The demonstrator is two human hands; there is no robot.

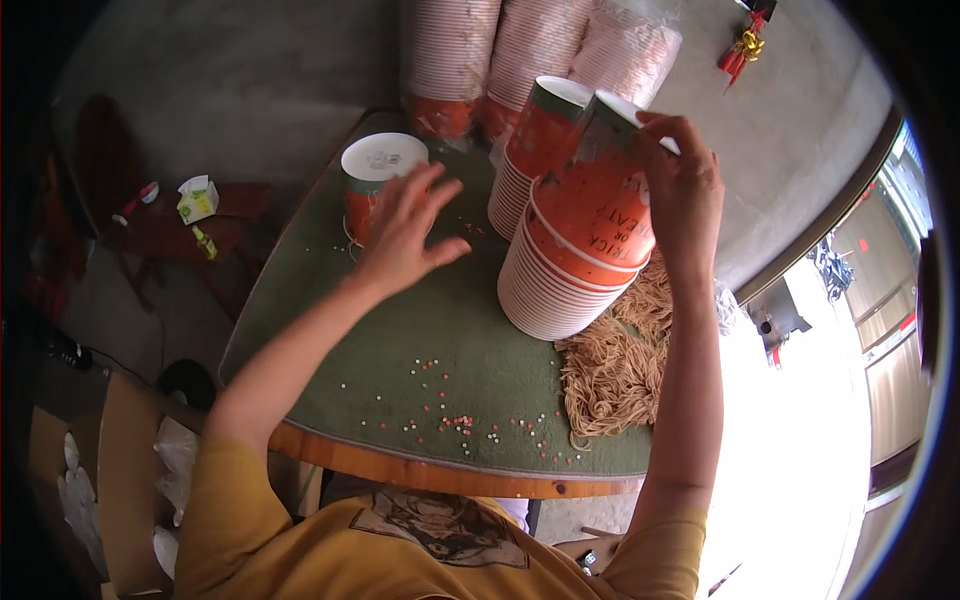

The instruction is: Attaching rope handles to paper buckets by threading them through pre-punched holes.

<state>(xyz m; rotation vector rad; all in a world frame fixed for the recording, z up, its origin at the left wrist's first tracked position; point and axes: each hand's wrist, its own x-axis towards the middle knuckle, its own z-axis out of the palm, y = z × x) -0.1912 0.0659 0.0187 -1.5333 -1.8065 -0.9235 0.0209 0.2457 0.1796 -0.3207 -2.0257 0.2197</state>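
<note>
My right hand (pixel 685 185) grips an upside-down orange paper bucket (pixel 597 205) by its base edge. This bucket sits tilted at the top of a nested stack of paper buckets (pixel 565 295) with white rims, and a gap shows below its rim. Farther left, my left hand (pixel 400 235) is open with its fingers spread. It is in front of a smaller group of upturned buckets, whose top bucket (pixel 385 158) has a white base; whether the fingers touch it I cannot tell. Behind the near stack stands another stack of upturned buckets (pixel 530 150).
Tall plastic-wrapped bucket stacks (pixel 450 60) line the back of the green-covered table (pixel 310 330). A bundle of tan cords (pixel 610 385) lies at right. Small red and white dots (pixel 462 425) are scattered near the front edge. An open cardboard box (pixel 130 490) stands at lower left.
</note>
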